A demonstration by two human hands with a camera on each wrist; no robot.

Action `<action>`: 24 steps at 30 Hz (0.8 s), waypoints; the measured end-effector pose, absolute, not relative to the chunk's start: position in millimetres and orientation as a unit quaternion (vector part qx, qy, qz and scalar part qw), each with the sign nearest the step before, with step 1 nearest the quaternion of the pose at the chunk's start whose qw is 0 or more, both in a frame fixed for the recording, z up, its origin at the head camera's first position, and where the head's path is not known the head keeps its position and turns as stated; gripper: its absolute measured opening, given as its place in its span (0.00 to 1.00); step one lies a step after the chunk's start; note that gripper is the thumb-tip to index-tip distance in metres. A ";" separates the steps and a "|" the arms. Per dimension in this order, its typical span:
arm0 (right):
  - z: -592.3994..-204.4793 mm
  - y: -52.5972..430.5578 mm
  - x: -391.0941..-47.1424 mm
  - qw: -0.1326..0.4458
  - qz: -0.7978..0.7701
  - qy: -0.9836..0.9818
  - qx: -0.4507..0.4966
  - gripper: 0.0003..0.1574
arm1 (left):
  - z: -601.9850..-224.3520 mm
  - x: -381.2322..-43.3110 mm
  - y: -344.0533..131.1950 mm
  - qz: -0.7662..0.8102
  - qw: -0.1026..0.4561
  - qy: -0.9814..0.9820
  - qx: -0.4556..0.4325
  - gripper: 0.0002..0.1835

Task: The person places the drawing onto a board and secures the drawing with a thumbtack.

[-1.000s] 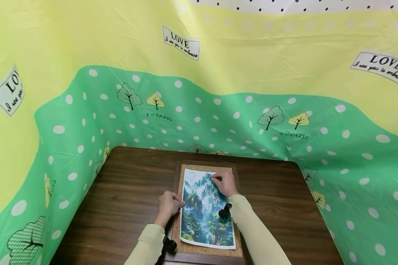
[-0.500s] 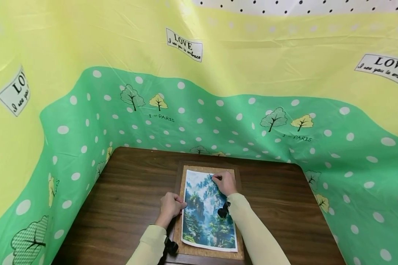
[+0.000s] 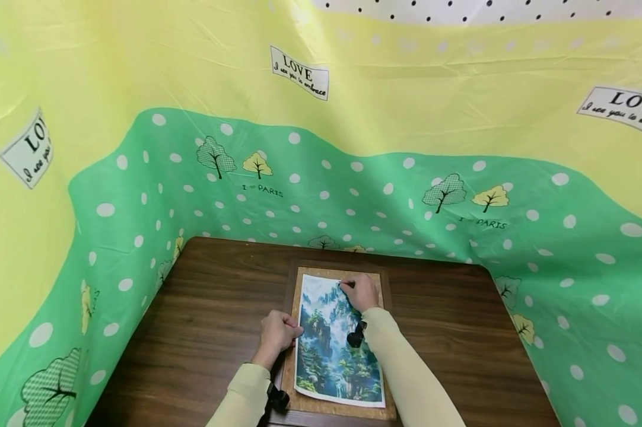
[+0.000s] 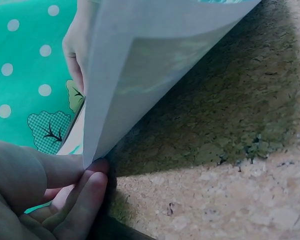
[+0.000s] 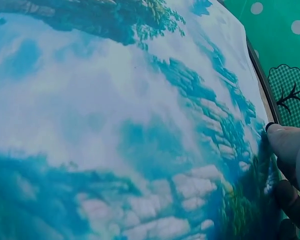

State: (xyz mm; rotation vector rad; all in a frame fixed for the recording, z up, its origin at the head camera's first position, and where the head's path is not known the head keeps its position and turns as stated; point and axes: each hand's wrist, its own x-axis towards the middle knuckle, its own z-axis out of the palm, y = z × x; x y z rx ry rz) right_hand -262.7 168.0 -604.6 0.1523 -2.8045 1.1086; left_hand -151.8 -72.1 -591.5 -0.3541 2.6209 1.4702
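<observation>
A printed landscape picture (image 3: 331, 356), with blue mountains, trees and a waterfall, lies over a framed cork board (image 3: 321, 408). My left hand (image 3: 277, 333) pinches the picture's left edge between thumb and finger. In the left wrist view the white underside of the paper (image 4: 110, 95) arches up off the cork (image 4: 230, 165), and a shadow falls beneath it. At the picture's top edge, my right hand (image 3: 361, 293) has thumb and fingers together around a small black pushpin (image 5: 270, 126); its point is hidden. The paper bows a little under that hand in the right wrist view.
The board stands on a dark wooden table (image 3: 214, 308). A green and yellow printed curtain (image 3: 342, 184) hangs behind and along both sides. Each wrist wears a black camera (image 3: 356, 335).
My right wrist has shifted slightly and tilted a bit, its fingers staying at the picture's top edge. The left hand holds the same place. The whole view has drifted a little.
</observation>
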 end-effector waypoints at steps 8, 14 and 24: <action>-603.7 163.5 -263.9 0.049 0.352 -0.935 0.013 0.06 | -594.8 -151.4 -70.9 0.486 0.057 0.864 -0.119 0.09; -602.4 161.2 -267.3 0.039 0.341 -0.939 -0.005 0.06 | -595.1 -151.5 -70.4 0.480 0.056 0.868 -0.119 0.10; -604.2 158.8 -270.7 0.042 0.338 -0.939 -0.034 0.07 | -595.4 -151.6 -70.8 0.474 0.050 0.872 -0.111 0.10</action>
